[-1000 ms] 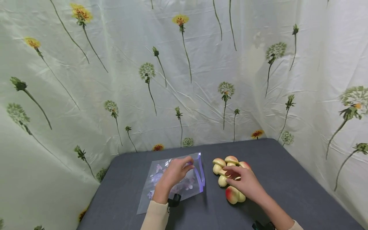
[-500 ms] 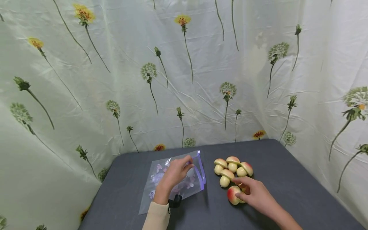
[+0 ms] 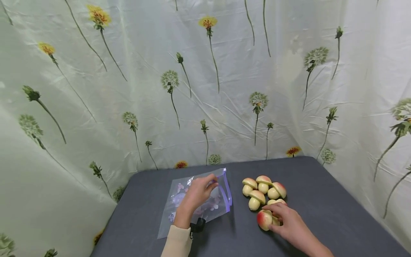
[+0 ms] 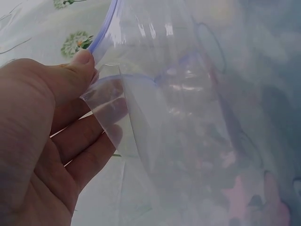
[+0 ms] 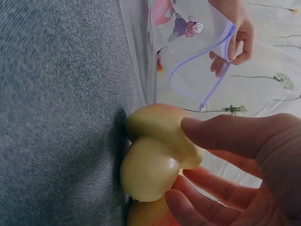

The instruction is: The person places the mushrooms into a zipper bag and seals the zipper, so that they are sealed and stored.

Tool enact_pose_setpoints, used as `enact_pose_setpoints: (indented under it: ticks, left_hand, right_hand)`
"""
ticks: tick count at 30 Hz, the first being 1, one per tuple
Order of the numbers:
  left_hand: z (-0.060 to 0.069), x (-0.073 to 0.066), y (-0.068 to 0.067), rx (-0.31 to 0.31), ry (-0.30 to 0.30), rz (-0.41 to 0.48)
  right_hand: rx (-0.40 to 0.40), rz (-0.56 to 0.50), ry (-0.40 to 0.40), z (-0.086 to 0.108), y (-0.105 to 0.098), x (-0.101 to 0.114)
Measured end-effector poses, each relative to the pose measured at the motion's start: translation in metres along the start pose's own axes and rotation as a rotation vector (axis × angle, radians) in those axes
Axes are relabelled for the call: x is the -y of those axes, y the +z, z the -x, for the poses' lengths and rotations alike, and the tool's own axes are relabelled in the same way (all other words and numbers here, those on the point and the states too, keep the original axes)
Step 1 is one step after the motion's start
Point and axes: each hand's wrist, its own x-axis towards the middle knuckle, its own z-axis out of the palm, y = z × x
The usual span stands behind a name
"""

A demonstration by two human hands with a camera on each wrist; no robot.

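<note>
My left hand (image 3: 199,192) pinches the rim of a clear zip bag (image 3: 176,207) with a purple closure and printed pictures. The bag's mouth stands parted, facing right; thumb and fingers hold one edge in the left wrist view. My right hand (image 3: 290,223) is around the nearest toy mushroom (image 3: 264,219), cream with a red-tinged cap. In the right wrist view the thumb touches that mushroom's cap (image 5: 162,127) while the fingers lie at its other side, partly hidden. Several similar mushrooms, one of them a toy mushroom (image 3: 257,200), lie just behind it.
A dark grey cloth-covered table (image 3: 244,242) carries everything. Behind and at both sides hangs a pale curtain (image 3: 224,107) with dandelion prints. A dark wrist strap (image 3: 198,225) sits at my left wrist, above a cream sleeve (image 3: 177,241).
My right hand has come nearer from over the back mushrooms and closed round the front one. My left hand keeps its hold on the bag's rim. The head view has shifted slightly.
</note>
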Motion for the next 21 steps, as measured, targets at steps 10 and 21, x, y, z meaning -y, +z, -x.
enact_pose_setpoints:
  ticks: [10,21]
  left_hand:
    - [0.0026,0.0003,-0.0001,-0.030,-0.012,-0.011]
    - [0.0023,-0.0014,-0.0019,-0.059,-0.003,-0.002]
  right_hand:
    - [-0.047,0.048,-0.050,0.0042,0.0050,-0.0036]
    - [-0.054,0.135,-0.062,0.0062,0.0087,-0.0055]
